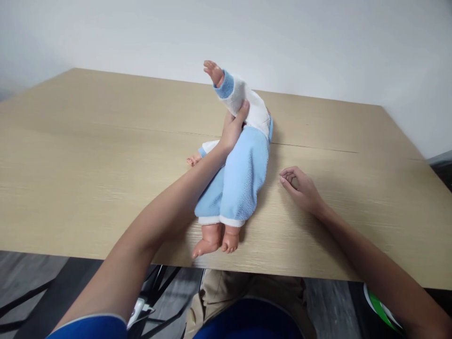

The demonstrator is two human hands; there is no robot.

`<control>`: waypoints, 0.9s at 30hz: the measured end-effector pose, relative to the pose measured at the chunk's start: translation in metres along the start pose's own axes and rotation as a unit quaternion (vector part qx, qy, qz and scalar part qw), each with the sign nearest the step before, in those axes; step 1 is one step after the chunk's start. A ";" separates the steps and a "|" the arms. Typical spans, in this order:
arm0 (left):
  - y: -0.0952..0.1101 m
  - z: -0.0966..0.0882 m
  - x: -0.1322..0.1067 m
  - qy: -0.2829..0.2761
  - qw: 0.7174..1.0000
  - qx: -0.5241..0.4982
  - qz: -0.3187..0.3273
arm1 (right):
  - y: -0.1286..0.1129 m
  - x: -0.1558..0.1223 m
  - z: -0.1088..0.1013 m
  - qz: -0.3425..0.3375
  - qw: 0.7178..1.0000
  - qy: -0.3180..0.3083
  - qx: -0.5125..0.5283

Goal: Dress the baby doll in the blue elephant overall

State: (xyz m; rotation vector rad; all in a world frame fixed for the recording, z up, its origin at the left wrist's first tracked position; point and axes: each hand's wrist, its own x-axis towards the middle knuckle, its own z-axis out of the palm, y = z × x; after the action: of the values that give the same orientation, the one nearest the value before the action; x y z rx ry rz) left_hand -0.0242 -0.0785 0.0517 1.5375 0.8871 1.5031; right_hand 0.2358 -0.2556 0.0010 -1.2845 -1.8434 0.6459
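A baby doll [247, 165] in a white top and light blue fleece trousers is propped on its side on the table, bare feet toward the front edge. One doll arm points up and left; the other lies low on the left, behind my forearm. My left hand [235, 125] grips the doll at the chest, thumb over the white top; the remaining fingers are mostly hidden. The doll's head does not show. To the right of the doll, my right hand [300, 188] rests by the tabletop with fingers curled in, apart from the doll and holding nothing visible.
The light wooden table [106, 165] has a seam running across it and stands against a pale wall [226, 37]. Below the front edge are my legs in tan trousers [219, 296], black metal frame parts, a white object [137, 310] and a green-and-white item [381, 308].
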 end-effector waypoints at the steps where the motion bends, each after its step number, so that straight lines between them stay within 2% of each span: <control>1: 0.000 0.003 -0.001 -0.001 1.000 -0.006 -0.006 | 0.002 0.000 0.000 0.011 1.000 0.007 0.012; 4: 0.004 0.015 -0.005 -0.022 0.999 0.042 -0.010 | 0.007 0.003 -0.001 0.058 0.995 0.035 0.066; 7: 0.011 0.030 -0.008 -0.065 0.987 0.138 0.052 | 0.010 0.008 -0.005 0.103 0.984 0.034 0.141; 9: 0.016 0.041 -0.010 -0.111 0.969 0.193 0.103 | 0.009 0.014 -0.011 0.129 0.971 0.028 0.201; 11: 0.023 0.050 -0.014 -0.174 0.942 0.254 0.135 | 0.009 0.020 -0.021 0.164 0.946 0.027 0.277; 14: 0.036 0.059 -0.024 -0.264 0.886 0.346 0.160 | 0.012 0.026 -0.042 0.238 0.885 0.004 0.400; 16: 0.046 0.057 -0.033 -0.290 0.864 0.376 0.167 | 0.016 0.029 -0.057 0.280 0.847 -0.015 0.452; 17: 0.050 0.052 -0.037 -0.289 0.863 0.380 0.167 | 0.018 0.030 -0.063 0.295 0.836 -0.022 0.463; 19: 0.055 0.036 -0.043 -0.261 0.870 0.387 0.158 | 0.022 0.030 -0.072 0.317 0.830 -0.031 0.458; 22: 0.054 -0.007 -0.047 -0.191 0.874 0.432 0.117 | 0.024 0.032 -0.077 0.339 0.842 -0.049 0.418; 25: 0.042 -0.060 -0.050 -0.133 0.863 0.487 0.013 | 0.020 0.033 -0.074 0.338 0.858 -0.072 0.381; 27: 0.034 -0.092 -0.054 -0.125 0.858 0.492 -0.078 | 0.015 0.034 -0.070 0.333 0.869 -0.093 0.355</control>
State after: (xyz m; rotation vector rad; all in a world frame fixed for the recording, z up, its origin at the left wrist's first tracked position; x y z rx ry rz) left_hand -0.1198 -0.1354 0.0567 2.2140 1.7122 0.6688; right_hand 0.2952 -0.2205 0.0400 -1.3315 -1.0481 1.6837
